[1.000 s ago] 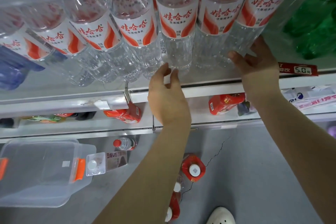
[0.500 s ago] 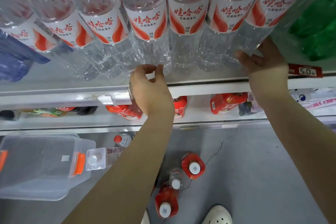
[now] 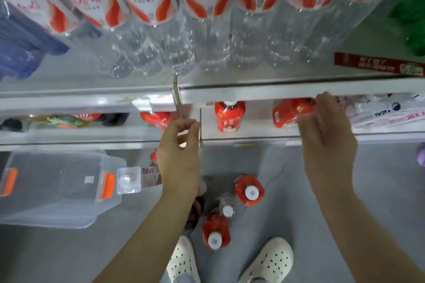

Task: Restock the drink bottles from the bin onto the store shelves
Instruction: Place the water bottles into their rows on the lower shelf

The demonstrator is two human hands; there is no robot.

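A row of clear water bottles [image 3: 207,7] with red and white labels stands on the upper shelf [image 3: 276,89]. My left hand [image 3: 179,151] hangs in front of the lower shelf edge, fingers loosely curled, holding nothing. My right hand [image 3: 326,135] is level with it to the right, fingers relaxed, empty, in front of a red bottle [image 3: 287,112] on the lower shelf. Another red bottle [image 3: 230,117] stands between my hands on that shelf. On the floor below stand red-labelled bottles [image 3: 249,190], [image 3: 216,230] and a small clear bottle [image 3: 226,204]. The clear plastic bin [image 3: 53,190] with orange latches sits at the left.
Blue bottles [image 3: 20,53] fill the upper shelf's left end and green ones [image 3: 411,18] its right end. A red price tag [image 3: 377,65] clips to the shelf edge. White packets [image 3: 391,112] lie on the lower shelf at right. My white clogs [image 3: 269,262] stand on the grey floor.
Both hands have left the water bottles on the upper shelf and dropped down to the lower shelf's level. The camera has tilted further down, showing my shoes.
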